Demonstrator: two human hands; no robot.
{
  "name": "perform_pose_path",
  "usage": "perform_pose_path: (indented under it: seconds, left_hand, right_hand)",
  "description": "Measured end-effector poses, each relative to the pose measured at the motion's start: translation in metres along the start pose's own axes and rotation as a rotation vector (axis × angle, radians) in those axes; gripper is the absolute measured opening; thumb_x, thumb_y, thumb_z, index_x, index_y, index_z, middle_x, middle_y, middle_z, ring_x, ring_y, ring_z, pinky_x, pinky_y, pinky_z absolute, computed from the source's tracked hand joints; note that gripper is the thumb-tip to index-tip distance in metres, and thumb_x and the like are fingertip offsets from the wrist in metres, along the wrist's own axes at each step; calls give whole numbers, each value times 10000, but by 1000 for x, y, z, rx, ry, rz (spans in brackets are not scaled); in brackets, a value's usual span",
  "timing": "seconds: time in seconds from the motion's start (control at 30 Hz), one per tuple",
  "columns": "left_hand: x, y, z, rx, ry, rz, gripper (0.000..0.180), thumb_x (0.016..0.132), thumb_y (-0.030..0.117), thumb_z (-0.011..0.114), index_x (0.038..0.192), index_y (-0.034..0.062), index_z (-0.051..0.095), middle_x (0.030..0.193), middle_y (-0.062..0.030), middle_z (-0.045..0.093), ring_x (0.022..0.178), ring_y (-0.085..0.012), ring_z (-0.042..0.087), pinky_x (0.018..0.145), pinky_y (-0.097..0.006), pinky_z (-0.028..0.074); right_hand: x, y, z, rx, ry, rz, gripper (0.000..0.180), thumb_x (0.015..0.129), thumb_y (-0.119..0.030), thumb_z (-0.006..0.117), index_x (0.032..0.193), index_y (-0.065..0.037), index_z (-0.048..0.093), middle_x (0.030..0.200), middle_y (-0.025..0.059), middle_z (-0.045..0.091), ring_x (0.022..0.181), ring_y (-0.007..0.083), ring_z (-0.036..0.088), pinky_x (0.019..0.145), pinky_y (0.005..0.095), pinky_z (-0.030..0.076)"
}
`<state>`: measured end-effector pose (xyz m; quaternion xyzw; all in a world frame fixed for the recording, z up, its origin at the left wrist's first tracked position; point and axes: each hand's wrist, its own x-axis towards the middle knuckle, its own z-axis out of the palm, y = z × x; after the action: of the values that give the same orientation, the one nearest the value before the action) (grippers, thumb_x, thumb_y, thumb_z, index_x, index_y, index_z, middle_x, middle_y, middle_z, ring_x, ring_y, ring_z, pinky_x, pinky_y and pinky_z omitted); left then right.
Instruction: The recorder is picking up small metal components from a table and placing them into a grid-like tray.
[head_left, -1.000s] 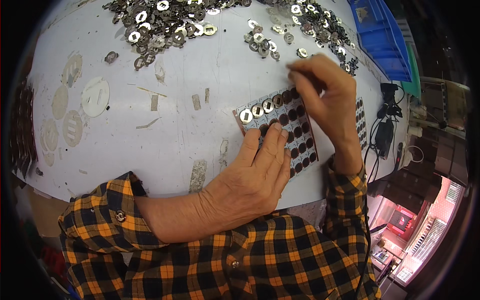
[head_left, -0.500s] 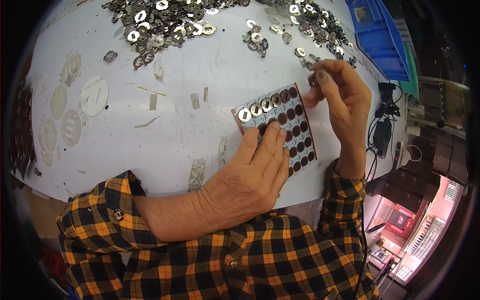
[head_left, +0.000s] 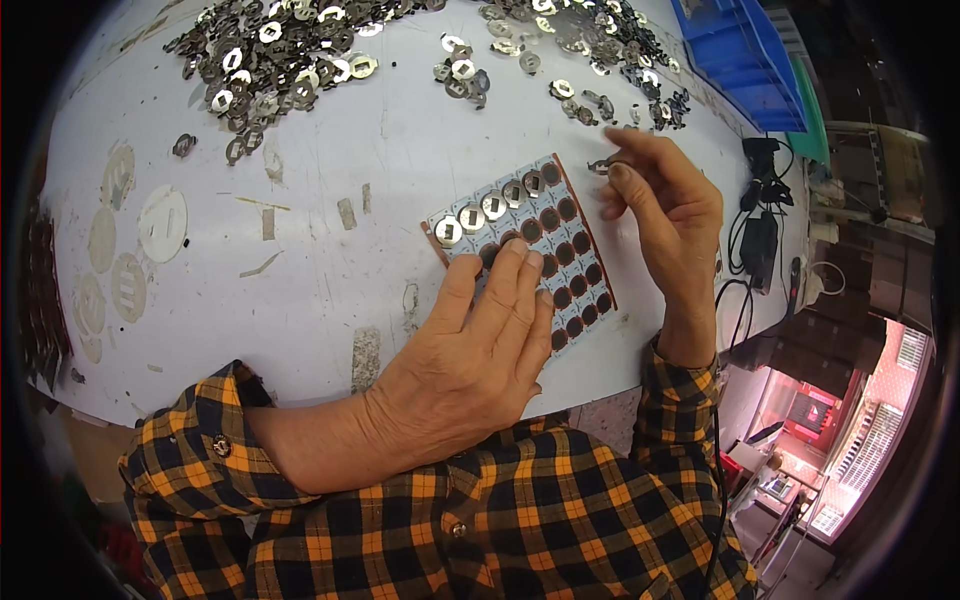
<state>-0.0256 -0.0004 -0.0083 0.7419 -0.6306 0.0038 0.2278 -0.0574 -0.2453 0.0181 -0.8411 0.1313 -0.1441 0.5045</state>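
Observation:
A panel of small circuit boards (head_left: 588,232) lies tilted on the table, with rows of dark round pads. Along its far row sit several shiny round metal clips (head_left: 493,206); the pad at that row's right end (head_left: 551,173) is bare. My left hand (head_left: 460,335) rests flat across the panel's lower left, fingers stretched out, hiding part of it. Beyond the panel's right edge, my right hand (head_left: 665,205) is raised, pinching a metal clip (head_left: 600,167) between thumb and fingers. Loose clips (head_left: 585,110) lie just past that hand.
A large heap of metal clips (head_left: 290,65) covers the far left, and another pile (head_left: 600,40) the far right. Between them is a small cluster (head_left: 463,75). A blue bin (head_left: 740,60) stands at the far right edge, near black cables and an adapter (head_left: 762,245). Worn tape patches mark the tabletop.
The whole view has shifted, so the table's things appear farther left. My right hand has drawn slightly nearer, away from the clip pile, and the pinched clip now shows plainly.

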Motion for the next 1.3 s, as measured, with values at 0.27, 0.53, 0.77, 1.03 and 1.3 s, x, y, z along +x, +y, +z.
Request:
perform_pose_path:
  seconds: [0.27,0.53,0.77,1.03,1.3]
  left_hand:
    - [8,-10,-17,-314,130,-61,695,780,384,844,1275,-75,677,1310,-289,661,1245,-424,632,1015,-553,493]
    - [13,-44,-16,-840,405,-242,354,908,-9,791,1240,-48,677,1061,-115,737,811,-114,689,643,-241,527]
    - [16,-33,-24,-1528,246,-527,123,989,-28,689,1112,-34,690,921,-62,721,835,-82,667,739,-243,535]
    - [19,-39,-23,-352,526,214,72,872,-56,705,933,-37,671,789,-68,649,645,-144,604,571,-282,491]
    - [21,-26,-20,-876,356,99,200,802,-115,706,982,-31,684,783,-114,641,641,-229,635,576,-323,488]
  right_hand:
    - [-12,-8,-3,169,54,109,204,975,24,722,1171,72,695,936,101,755,799,132,735,685,246,605]
    - [-42,-38,16,527,-193,208,241,962,23,723,1189,71,660,914,117,751,778,150,738,696,241,600]
    - [-54,-33,22,868,-162,363,267,961,39,685,1223,89,674,963,143,755,810,183,760,686,301,639]
    - [-59,-43,20,764,-260,453,166,933,49,669,1084,75,732,914,102,738,696,138,707,571,263,570]
    - [-52,-39,21,911,-157,555,253,933,15,684,1177,81,686,899,64,701,693,58,609,580,225,483]
